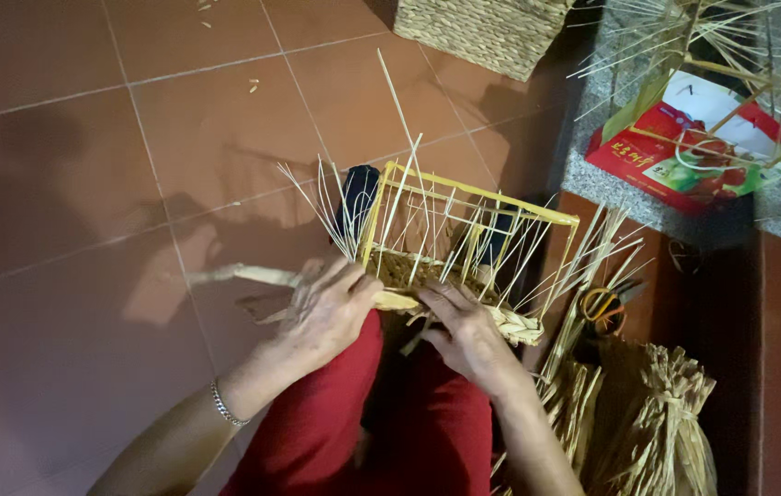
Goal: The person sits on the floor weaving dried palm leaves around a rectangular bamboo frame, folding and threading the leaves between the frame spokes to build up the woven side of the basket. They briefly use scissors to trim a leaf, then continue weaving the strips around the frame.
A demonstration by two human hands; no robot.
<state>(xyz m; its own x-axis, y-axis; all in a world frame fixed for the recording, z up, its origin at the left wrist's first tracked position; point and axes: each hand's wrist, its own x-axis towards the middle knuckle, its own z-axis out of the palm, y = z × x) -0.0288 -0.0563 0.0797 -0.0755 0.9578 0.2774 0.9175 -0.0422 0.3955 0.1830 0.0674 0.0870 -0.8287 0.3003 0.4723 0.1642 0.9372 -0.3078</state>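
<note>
Basket frame [464,230] is propped on my knees, everything else is placed off that. My left hand [331,312] is clamped on its near-left corner, pinching a flat straw strand [266,276]. My right hand [468,335] is curled tight on the woven bottom edge [514,323]. Risk as I see it: pull too hard and the strand snaps, or the thin spokes [335,207] kink. Scissors [603,308] right of the frame could snag loose ends. Finished basket [482,32] sits far beyond it.
</note>
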